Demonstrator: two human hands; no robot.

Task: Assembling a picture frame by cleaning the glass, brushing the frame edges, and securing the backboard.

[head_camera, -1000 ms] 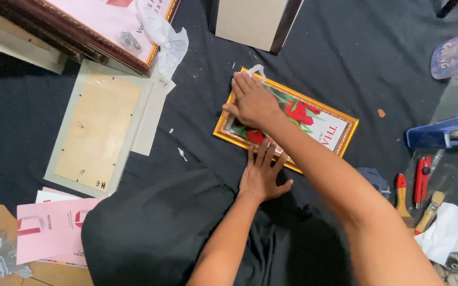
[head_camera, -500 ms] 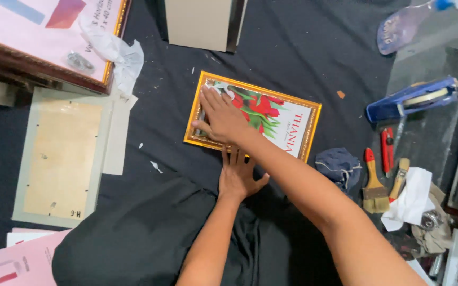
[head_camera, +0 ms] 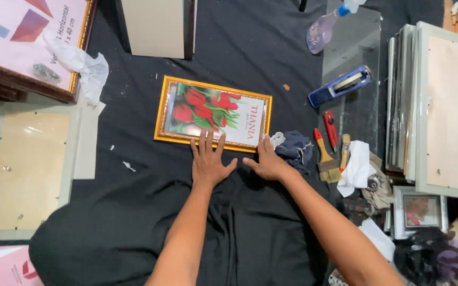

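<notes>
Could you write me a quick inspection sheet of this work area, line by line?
Surface: black cloth spread flat, small scraps on it.
Job's things: gold-framed picture of red tulips lying face up.
Clutter: blue stapler, red-handled brush, red cutter, dark rag, spray bottle, white tissue.
Hands: left hand and right hand flat, fingertips on the frame's near edge.
Cables: nothing seen.
Surroundings: stacked frames at right, backing boards at left.

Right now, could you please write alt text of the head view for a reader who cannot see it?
Both hands, left hand and right hand, rest flat at the near edge of a gold-framed tulip picture lying on black cloth. A paintbrush and blue stapler lie to the right.
</notes>
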